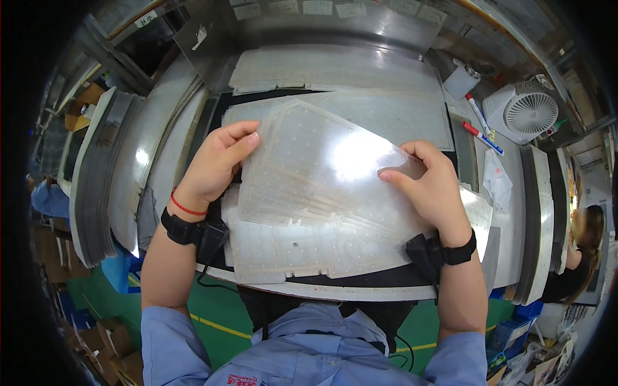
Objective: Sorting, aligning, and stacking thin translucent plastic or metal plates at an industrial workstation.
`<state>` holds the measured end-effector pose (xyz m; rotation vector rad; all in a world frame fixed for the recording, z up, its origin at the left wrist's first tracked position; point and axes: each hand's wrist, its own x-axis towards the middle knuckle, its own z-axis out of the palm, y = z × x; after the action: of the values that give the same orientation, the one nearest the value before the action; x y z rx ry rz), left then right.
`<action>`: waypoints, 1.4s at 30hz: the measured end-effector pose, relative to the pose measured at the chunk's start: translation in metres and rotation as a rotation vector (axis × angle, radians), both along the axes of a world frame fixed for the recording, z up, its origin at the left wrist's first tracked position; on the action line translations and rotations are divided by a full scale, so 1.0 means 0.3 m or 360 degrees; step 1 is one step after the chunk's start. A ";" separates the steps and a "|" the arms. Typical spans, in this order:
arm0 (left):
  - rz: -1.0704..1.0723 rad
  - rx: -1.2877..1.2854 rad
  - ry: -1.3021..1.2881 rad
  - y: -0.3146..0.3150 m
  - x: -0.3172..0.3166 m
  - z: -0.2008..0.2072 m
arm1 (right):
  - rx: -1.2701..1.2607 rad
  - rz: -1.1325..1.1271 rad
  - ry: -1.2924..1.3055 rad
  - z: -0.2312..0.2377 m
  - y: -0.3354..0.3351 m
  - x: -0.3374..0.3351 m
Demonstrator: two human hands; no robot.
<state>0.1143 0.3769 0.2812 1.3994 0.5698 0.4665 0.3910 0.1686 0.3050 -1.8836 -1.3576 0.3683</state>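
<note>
Sleeves of soft blue cloth nearest, then black straps round both wrists. Just past the pale, curved rim of the desk, flat lower sheets, thin and translucent, dotted with small light spots, notched and comb-like along the near edge. Over these, between the hands, overlapping spread sheets, tilted and fanned, glossy enough for a hard white glare toward the right. Left edge pinched in the left hand; right edge gripped by the right hand, thumb on top. Best to pinch lightly at the margins, support both sides evenly, and ease layers apart or together without bending corners; probably springy, slippery, quick to crease or cling. Farther back, stacked rear sheets before a smooth metal panel; rightward, slim markers and a round-grilled white fan.
</note>
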 end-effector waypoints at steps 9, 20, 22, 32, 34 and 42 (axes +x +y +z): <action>0.0135 0.0290 0.0150 -0.017 -0.041 0.059 | 0.0370 0.0087 -0.0387 0.021 -0.001 -0.015; 0.1475 0.0567 -0.0582 -0.001 -0.825 -0.059 | 0.0857 -0.0163 -0.0383 0.048 -0.027 -0.026; 0.1706 0.0562 -0.0570 -0.029 -0.940 -0.111 | 0.0619 -0.0052 -0.0313 0.008 -0.014 -0.014; 0.1973 0.0487 -0.0123 -0.018 -1.139 -0.238 | -0.0113 0.0217 -0.0400 -0.047 -0.031 -0.012; 0.2338 0.0760 0.0179 -0.015 -1.055 -0.203 | -0.0075 0.0295 -0.0286 -0.043 -0.020 -0.004; 0.1334 0.0780 0.0177 -0.100 -0.563 0.030 | 0.0053 0.0290 0.0070 -0.010 -0.014 -0.025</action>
<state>-0.0545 0.3470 0.2901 1.6100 1.1974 1.2672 0.3836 0.1646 0.3020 -1.7193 -1.5010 0.4727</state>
